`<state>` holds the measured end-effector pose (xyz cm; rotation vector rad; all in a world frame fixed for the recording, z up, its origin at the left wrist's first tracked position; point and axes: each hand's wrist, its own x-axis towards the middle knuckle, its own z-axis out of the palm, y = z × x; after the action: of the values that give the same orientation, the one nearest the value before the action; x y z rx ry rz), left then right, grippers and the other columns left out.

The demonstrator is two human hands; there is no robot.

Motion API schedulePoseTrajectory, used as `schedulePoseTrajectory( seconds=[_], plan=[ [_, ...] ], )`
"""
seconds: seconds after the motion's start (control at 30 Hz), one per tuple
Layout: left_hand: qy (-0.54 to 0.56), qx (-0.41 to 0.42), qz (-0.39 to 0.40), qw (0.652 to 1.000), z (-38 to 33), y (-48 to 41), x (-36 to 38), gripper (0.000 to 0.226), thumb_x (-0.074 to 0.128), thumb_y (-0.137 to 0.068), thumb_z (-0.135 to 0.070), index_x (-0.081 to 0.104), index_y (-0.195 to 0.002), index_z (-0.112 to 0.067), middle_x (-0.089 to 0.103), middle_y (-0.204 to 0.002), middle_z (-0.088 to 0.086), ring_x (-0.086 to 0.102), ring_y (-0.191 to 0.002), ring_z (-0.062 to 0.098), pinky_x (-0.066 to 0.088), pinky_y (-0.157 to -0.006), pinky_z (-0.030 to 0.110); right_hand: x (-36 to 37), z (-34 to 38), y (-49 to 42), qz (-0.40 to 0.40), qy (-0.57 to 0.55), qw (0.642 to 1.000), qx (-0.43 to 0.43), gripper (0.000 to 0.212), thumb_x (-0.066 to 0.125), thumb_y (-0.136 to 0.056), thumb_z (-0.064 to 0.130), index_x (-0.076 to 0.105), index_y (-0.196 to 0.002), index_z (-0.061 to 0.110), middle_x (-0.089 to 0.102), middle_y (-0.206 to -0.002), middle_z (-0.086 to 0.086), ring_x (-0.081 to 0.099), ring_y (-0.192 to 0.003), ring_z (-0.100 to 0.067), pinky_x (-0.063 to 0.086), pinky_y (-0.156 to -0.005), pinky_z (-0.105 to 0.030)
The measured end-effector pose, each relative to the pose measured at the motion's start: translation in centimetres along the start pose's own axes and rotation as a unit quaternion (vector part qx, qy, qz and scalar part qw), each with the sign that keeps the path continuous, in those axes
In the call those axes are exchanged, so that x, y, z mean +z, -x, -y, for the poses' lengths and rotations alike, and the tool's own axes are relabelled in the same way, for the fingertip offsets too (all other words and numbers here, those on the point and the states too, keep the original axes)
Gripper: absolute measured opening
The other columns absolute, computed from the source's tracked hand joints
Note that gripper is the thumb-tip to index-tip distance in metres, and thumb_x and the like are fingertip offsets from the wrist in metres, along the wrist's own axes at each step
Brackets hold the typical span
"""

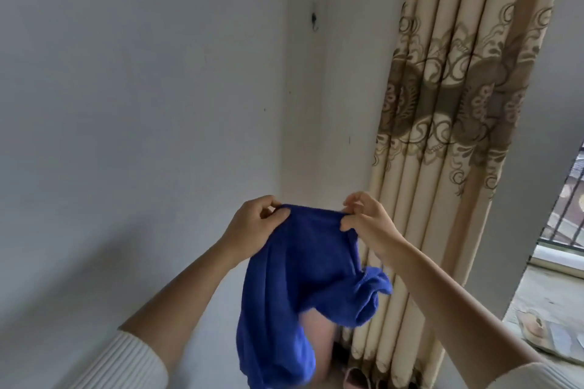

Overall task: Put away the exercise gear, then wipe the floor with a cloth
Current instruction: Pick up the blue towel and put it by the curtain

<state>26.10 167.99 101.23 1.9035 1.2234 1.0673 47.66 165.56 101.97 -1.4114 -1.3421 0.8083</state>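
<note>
Two hands [252, 224] [369, 224] pinch a crumpled, hanging blue cloth [297, 287].

The blue cloth [294, 287] is running off the bottom edge and is covering most of a pinkish thing [316, 338], leaving it unnameable. The curtain [442, 136] is being cut by the top edge. A wall fitting [313, 19] is showing too small to identify. A round object [534, 327] on the window ledge [518, 290] is blurring.

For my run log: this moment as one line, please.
left hand: pinches blue cloth top edge | right hand: pinches same edge | cloth: hangs loose near patterned curtain
</note>
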Motion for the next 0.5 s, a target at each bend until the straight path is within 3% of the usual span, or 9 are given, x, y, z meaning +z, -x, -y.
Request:
schedulePoseTrajectory(
  seconds=[0.1,0.17,0.23,0.37,0.43,0.5],
  plan=[
    [-0.054,0.068,0.014,0.996,-1.3,-6.3,-0.1,0.017,0.055,-0.093,-0.027,0.065,-0.084,-0.017,0.058,-0.061,0.003,0.050,-0.056,0.011,0.041,-0.060,0.024,0.8,-0.6,-5.5,0.053,0.045,0.997,0.015,0.020,0.058,-0.075,-0.007,0.062,-0.089,0.007,0.059,-0.076,-0.006,0.053,-0.071,-0.020,0.041,-0.059,-0.027],
    [-0.107,0.095,0.014,0.990,-1.7,-10.3,-0.1,0.017,0.055,-0.093,-0.028,0.065,-0.085,-0.017,0.055,-0.058,-0.008,0.048,-0.053,0.004,0.037,-0.056,0.016,1.0,-0.5,-9.2,0.051,0.047,0.998,0.009,0.008,0.061,-0.079,0.001,0.066,-0.084,0.003,0.059,-0.073,-0.009,0.053,-0.069,-0.019,0.041,-0.058,-0.028],
    [-0.144,0.114,0.002,0.983,-2.0,-14.1,-0.5,0.018,0.056,-0.093,-0.028,0.066,-0.086,-0.016,0.050,-0.053,-0.012,0.047,-0.048,0.000,0.033,-0.049,0.011,0.7,-0.1,-13.4,0.028,0.035,0.999,-0.013,0.009,0.065,-0.083,0.011,0.069,-0.083,0.003,0.064,-0.077,-0.014,0.057,-0.072,-0.020,0.043,-0.064,-0.030],
    [-0.202,0.151,-0.037,0.967,-2.9,-21.5,-1.0,0.021,0.055,-0.093,-0.032,0.065,-0.084,-0.015,0.049,-0.055,-0.012,0.045,-0.049,0.003,0.032,-0.048,0.012,-0.5,1.9,-21.7,-0.009,0.028,0.997,-0.077,0.009,0.064,-0.088,0.014,0.069,-0.083,0.009,0.067,-0.083,-0.007,0.061,-0.076,-0.017,0.050,-0.070,-0.031],
    [-0.222,0.170,-0.068,0.958,-3.8,-25.2,-1.0,0.020,0.055,-0.093,-0.031,0.066,-0.085,-0.017,0.050,-0.057,-0.011,0.046,-0.052,0.004,0.030,-0.050,0.013,-1.1,3.0,-25.8,0.010,-0.012,0.995,-0.100,0.010,0.064,-0.087,0.011,0.068,-0.088,0.002,0.067,-0.086,-0.010,0.062,-0.082,-0.021,0.053,-0.083,-0.040],
    [-0.231,0.190,-0.100,0.949,-4.9,-28.7,-1.1,0.017,0.056,-0.093,-0.031,0.067,-0.085,-0.020,0.054,-0.061,-0.011,0.049,-0.057,0.005,0.035,-0.055,0.019,-1.8,4.3,-29.4,0.047,-0.067,0.989,-0.124,0.007,0.063,-0.086,0.007,0.069,-0.089,0.005,0.069,-0.090,-0.009,0.065,-0.087,-0.021,0.054,-0.086,-0.041]
  ],
)
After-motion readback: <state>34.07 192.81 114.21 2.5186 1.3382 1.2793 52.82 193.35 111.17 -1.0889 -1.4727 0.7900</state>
